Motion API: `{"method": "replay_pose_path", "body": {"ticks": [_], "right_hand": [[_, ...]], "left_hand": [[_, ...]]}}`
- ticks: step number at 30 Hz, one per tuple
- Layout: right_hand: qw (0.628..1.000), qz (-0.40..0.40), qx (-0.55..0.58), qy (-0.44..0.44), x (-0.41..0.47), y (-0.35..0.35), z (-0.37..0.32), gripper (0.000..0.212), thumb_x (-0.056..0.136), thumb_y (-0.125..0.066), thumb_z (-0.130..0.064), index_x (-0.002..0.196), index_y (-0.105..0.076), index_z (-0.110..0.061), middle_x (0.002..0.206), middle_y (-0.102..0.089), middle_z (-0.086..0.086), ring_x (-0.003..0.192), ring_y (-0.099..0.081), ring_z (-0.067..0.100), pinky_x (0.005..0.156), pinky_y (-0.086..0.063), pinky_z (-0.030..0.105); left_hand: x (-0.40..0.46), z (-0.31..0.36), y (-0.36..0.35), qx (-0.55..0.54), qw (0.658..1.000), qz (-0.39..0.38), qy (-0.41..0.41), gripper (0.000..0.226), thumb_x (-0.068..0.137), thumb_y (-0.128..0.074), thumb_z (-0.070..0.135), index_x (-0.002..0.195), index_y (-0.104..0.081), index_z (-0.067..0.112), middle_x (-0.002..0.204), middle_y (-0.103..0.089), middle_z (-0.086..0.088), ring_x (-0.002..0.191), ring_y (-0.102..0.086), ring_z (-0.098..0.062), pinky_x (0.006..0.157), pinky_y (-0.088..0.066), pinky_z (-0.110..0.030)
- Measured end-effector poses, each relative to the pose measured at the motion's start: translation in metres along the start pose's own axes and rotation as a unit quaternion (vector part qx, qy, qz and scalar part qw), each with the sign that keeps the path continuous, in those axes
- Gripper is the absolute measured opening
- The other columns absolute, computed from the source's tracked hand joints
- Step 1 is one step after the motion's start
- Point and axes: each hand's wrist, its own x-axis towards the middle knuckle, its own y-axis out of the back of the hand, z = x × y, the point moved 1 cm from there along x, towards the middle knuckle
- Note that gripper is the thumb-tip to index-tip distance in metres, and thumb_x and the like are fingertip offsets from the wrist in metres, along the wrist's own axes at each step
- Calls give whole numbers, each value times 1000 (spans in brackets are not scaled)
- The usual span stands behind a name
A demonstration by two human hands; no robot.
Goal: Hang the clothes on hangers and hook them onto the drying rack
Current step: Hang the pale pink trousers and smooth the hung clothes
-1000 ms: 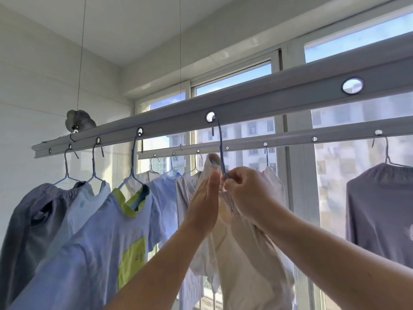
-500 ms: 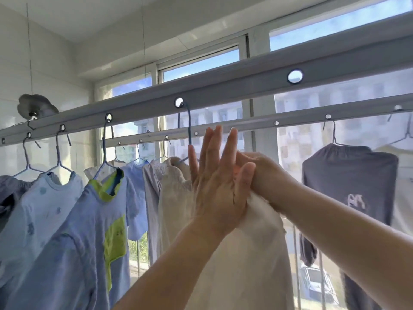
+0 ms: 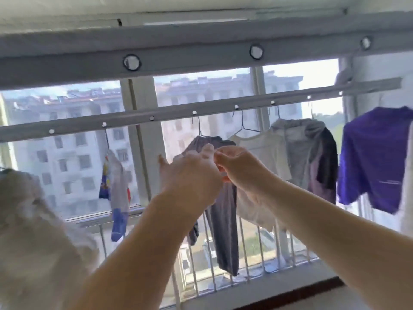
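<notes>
My left hand (image 3: 192, 175) and my right hand (image 3: 240, 170) are raised together in front of me, touching at the fingers, well below the near bar (image 3: 201, 54) of the drying rack, the thick grey rail with round holes that runs across the top of the view. The left hand shows its back, fingers extended and loosely spread; the right is curled, its fingertips drawn together beside the left, but the blur keeps me from telling whether it pinches anything. Neither hand is on a garment or a hanger that I can make out. At the left edge, near me, a pale cream garment (image 3: 33, 231) hangs as a large blurred mass. The far bar (image 3: 156, 116), thinner and dotted with small holes, slants across in front of the window and carries the rest of the washing on wire hangers: on the left a small white piece with blue and red print (image 3: 115, 191), behind my hands dark grey trousers (image 3: 223, 231), then a white top (image 3: 261, 151), then a grey garment with dark panels (image 3: 312, 153). Far right, a purple shirt (image 3: 373, 157) hangs near the end of the rack. Beyond the window are white railings (image 3: 245, 253) and apartment blocks (image 3: 73, 157).
</notes>
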Motion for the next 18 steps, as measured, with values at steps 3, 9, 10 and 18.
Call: {"method": "replay_pose_path", "body": {"ticks": [3, 9, 10, 18], "right_hand": [[995, 74, -67, -2, -5, 57, 23, 24, 93, -53, -20, 109, -65, -6, 90, -64, 1, 75, -59, 11, 72, -48, 22], [952, 187, -242, -29, -29, 186, 64, 25, 91, -54, -20, 111, -64, -11, 109, -68, 4, 101, -61, 17, 91, -46, 27], [943, 205, -259, -35, -34, 211, 68, 25, 91, -54, -19, 113, -63, -10, 110, -67, 4, 102, -61, 16, 89, -45, 24], [828, 344, -430, -101, -62, 388, 100, 27, 90, -50, -19, 115, -59, -13, 118, -60, 4, 109, -55, 23, 86, -42, 28]], "left_hand": [[20, 41, -39, -162, 983, -62, -63, 46, 98, -24, 30, 143, -16, 34, 146, -36, 0, 134, -34, -23, 112, -14, -55], [46, 148, -85, -320, 931, -123, -128, 56, 95, -41, 25, 145, -16, 27, 150, -31, -5, 135, -33, -25, 113, -25, -41], [49, 169, -86, -338, 921, -133, -139, 57, 95, -43, 26, 145, -17, 26, 148, -33, -6, 134, -34, -25, 112, -26, -39], [67, 294, -99, -348, 895, -164, -226, 66, 92, -46, 41, 145, -10, 29, 148, -34, 0, 130, -39, -20, 108, -33, -43]]}}
